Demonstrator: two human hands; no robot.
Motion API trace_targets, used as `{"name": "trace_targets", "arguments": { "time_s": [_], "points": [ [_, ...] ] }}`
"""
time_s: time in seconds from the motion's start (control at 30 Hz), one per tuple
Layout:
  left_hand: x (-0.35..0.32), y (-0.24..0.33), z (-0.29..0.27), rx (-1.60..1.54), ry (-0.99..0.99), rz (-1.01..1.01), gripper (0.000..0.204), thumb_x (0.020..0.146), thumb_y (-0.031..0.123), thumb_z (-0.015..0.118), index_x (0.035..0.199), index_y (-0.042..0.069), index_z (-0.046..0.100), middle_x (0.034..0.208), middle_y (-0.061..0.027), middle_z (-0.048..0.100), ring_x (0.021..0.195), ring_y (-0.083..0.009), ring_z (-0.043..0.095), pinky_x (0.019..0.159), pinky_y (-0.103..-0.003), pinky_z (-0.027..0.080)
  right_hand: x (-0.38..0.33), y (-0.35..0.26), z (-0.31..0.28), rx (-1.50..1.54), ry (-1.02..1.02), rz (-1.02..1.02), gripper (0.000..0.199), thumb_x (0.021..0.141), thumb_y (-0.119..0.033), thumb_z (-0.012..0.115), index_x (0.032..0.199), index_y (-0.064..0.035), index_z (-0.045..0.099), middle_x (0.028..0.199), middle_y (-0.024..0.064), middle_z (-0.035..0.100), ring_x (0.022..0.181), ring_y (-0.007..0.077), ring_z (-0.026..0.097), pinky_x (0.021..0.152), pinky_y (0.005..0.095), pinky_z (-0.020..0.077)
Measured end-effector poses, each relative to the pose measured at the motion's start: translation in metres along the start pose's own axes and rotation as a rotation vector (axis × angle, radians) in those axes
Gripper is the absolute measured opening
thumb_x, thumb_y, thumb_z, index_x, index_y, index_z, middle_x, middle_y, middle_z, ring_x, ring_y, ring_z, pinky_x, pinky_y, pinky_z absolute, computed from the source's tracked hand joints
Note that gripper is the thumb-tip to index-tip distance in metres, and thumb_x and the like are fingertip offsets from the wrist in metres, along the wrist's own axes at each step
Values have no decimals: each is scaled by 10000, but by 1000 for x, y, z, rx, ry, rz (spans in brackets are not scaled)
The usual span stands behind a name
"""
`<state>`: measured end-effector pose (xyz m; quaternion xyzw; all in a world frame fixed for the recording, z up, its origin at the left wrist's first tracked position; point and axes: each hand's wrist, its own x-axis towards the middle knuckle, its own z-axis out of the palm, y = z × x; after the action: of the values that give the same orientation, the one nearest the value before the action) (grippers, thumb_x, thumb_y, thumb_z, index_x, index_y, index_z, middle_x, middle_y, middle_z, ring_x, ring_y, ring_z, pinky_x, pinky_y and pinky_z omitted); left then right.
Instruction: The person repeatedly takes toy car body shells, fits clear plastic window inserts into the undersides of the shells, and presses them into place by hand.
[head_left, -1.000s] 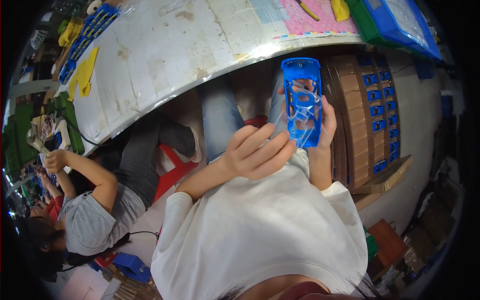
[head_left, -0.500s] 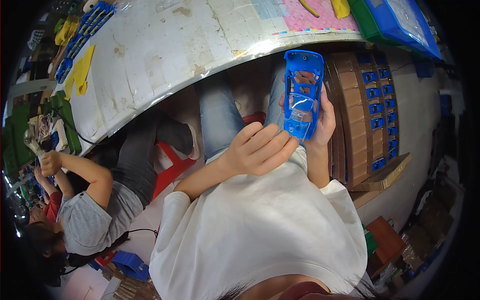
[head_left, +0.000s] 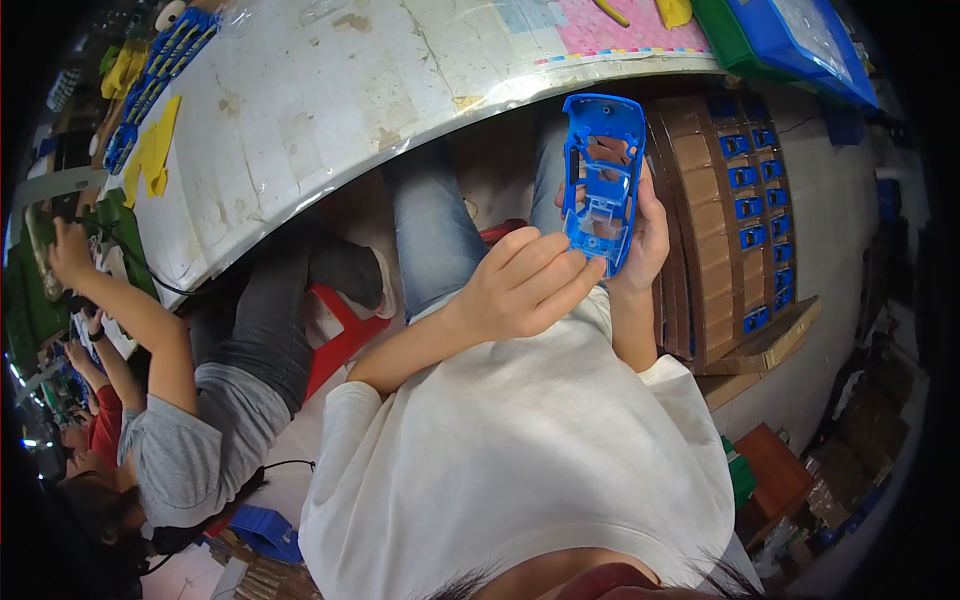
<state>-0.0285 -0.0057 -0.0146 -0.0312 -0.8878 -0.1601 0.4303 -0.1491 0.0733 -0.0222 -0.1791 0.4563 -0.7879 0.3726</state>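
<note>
Upside down over my lap is a blue toy car body shell, its hollow inside facing up. My right hand is wrapped around its right side and underside. A clear plastic window piece lies inside the shell, toward its near half. My left hand is closed, fingertips pinched at the near end of the shell where the clear piece ends. The fingers partly hide what exactly they grip there.
Ahead is a worn white table with a curved edge. To the right stand stacked brown divided trays holding small blue parts. A blue bin sits at the table's far right. At left, a co-worker in a grey shirt sits by a red stool.
The clear piece has shifted within the shell and sits differently near its close end. My left hand has moved slightly right. The co-worker's arm has moved toward the far left.
</note>
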Motion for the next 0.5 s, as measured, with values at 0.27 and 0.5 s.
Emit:
{"name": "trace_targets", "arguments": {
  "time_s": [0.27, 0.5],
  "points": [
    [1, -6, 1, 108, 19, 54, 324, 585, 85, 709, 906, 107, 677, 801, 21, 536, 807, -138, 489, 651, -265, 381, -4, 4, -1, 42, -7, 25, 501, 902, -359, 307, 1269, -20, 339, 1098, 172, 515, 806, 258, 599, 672, 334, 516],
    [1, -6, 1, 172, 39, 57, 314, 589, 110, 701, 902, 129, 680, 798, 31, 539, 786, -134, 485, 653, -263, 375, -2, 6, -2, 76, -29, 28, 475, 903, -352, 314, 1245, -24, 356, 1135, 170, 494, 805, 262, 596, 680, 342, 519]
  ]
}}
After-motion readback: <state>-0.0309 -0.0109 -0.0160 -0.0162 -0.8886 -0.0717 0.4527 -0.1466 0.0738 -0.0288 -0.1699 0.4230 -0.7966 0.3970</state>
